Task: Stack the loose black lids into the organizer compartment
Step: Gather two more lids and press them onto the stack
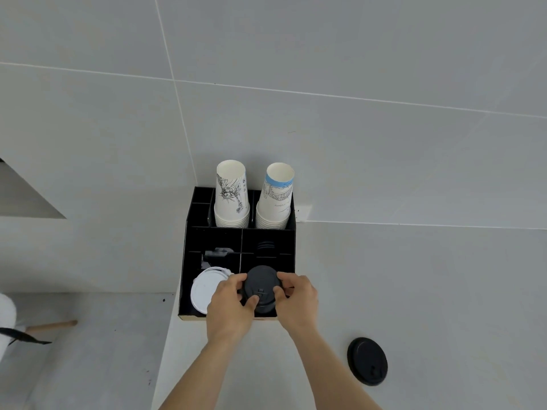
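A stack of black lids (262, 284) sits over the front right compartment of the black organizer (185, 261). My left hand (229, 306) grips its left side, thumb on top. My right hand (297, 300) grips its right side. Whether the stack rests on the compartment floor is hidden by my hands. One loose black lid (367, 361) lies flat on the white counter, to the right of my right forearm. More black lids (266, 246) stand in the compartment behind the stack.
White lids (205, 291) fill the front left compartment. Two stacks of upturned paper cups (231, 196) (275, 199) stand in the organizer's back row. The counter's left edge (167, 335) drops to the floor just left of the organizer. The tiled wall is close behind.
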The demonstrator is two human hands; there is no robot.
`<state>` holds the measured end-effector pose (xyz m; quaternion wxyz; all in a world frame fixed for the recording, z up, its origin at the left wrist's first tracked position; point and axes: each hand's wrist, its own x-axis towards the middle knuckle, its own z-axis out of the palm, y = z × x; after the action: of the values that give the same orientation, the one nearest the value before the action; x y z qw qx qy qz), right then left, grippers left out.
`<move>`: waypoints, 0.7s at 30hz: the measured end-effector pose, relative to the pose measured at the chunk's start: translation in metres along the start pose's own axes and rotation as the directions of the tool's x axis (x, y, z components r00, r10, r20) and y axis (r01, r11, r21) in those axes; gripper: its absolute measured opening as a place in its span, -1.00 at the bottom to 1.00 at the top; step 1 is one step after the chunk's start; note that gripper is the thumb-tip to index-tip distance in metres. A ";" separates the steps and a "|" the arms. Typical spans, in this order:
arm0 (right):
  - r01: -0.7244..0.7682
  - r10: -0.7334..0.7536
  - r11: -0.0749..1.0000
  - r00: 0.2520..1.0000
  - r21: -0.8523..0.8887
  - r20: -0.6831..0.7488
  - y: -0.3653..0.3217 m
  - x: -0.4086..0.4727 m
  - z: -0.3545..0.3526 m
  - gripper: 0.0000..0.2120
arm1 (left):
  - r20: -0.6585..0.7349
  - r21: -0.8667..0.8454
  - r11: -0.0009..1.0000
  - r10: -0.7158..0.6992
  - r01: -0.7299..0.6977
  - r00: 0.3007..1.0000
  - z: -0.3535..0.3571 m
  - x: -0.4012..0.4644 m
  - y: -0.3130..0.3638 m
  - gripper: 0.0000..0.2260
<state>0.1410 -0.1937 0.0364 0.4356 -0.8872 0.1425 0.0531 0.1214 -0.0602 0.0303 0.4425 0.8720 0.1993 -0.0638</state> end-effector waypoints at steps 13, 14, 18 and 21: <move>0.033 -0.032 0.994 0.999 -0.101 0.012 0.011 0.001 -0.002 -0.68 | -0.004 0.077 0.997 0.016 -0.016 1.000 0.005 0.001 0.005 -0.56; 0.039 -0.038 0.994 0.999 -0.102 0.015 0.010 0.001 -0.003 -0.67 | -0.013 0.083 0.996 0.020 -0.019 1.000 0.005 0.000 0.006 -0.55; 0.048 -0.049 0.999 0.998 -0.013 -0.036 0.011 -0.002 -0.015 -0.66 | -0.124 0.101 0.994 0.048 -0.035 0.991 -0.001 -0.009 0.012 -0.55; 0.016 -0.011 0.999 0.995 0.039 -0.102 0.021 -0.005 -0.033 -0.73 | -0.198 0.084 0.994 0.086 -0.071 0.976 -0.002 -0.018 0.018 -0.60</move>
<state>0.1290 -0.2307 0.0420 0.4458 -0.8808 0.1596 0.0019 0.1126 -0.0731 0.0505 0.3886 0.8974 0.2058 0.0349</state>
